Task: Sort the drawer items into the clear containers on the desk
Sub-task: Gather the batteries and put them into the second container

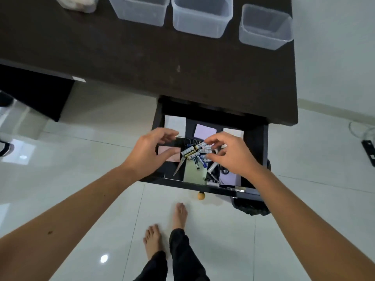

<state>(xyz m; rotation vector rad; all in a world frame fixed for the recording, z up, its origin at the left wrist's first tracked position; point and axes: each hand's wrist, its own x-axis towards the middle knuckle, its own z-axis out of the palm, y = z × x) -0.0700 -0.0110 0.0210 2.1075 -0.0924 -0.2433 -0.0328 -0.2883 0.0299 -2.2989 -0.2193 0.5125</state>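
Dark wood tabletop (132, 63) carries three clear containers (202, 16) in a row along its far edge; nothing shows inside them from this angle. A fourth clear tub (81, 4) with pale contents sits at the far left, cut off by the frame.

Drawer (257, 142) under the tabletop's right part is pulled out. Contents: a heap of batteries (192, 152) near the middle; scissors (179, 166) with black handles under the heap and blades pointing toward the near-left corner; pens (212, 169) to the right of the heap; paper squares lying flat: white (174, 123), lilac (205, 131), pink (169, 156), green (194, 173), and a second lilac one (230, 178) at the near right.

Left hand (150, 151) hovers over the drawer's left side, above the pink square. Fingers loosely spread and bent, grip holds nothing.

Right hand (231, 155) is over the right edge of the battery heap. Fingers curled, fingertips (207, 141) at the batteries, thumb below them. Cannot tell whether the grip has closed on a battery or only touches the heap.

Floor (81, 159) is pale glossy tile. Bare feet (179, 217) stand in front of the drawer. Round wooden knob (201, 196) on the drawer front.
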